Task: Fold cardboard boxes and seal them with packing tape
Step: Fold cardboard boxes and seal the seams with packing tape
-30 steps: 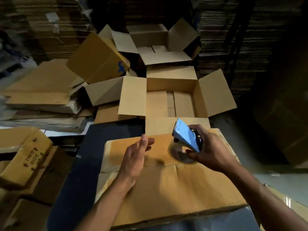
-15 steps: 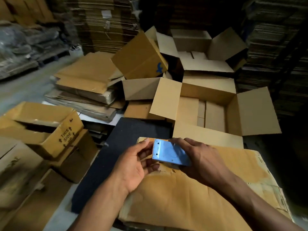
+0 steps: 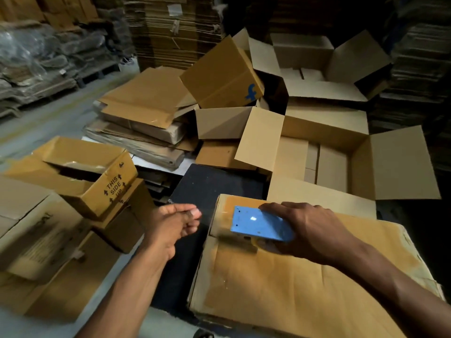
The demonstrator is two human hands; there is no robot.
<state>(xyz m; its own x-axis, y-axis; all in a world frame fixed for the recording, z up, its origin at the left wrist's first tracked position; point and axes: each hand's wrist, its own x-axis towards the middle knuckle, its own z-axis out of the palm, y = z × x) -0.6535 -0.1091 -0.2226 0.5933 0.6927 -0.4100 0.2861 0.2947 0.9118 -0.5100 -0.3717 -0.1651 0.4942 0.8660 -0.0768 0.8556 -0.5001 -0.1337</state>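
Tape dispenser sits in our right hand, grip curled round it, on the flattened box; left hand pinches beside it — perhaps tape, which could twist or stick askew.

Setting: a warehouse or packing store. Tall stacks of flattened brown corrugated cardboard line the back, wrapped bundles sit on pallets at left on a grey concrete floor. Open brown cardboard boxes and flat sheets crowd the middle.
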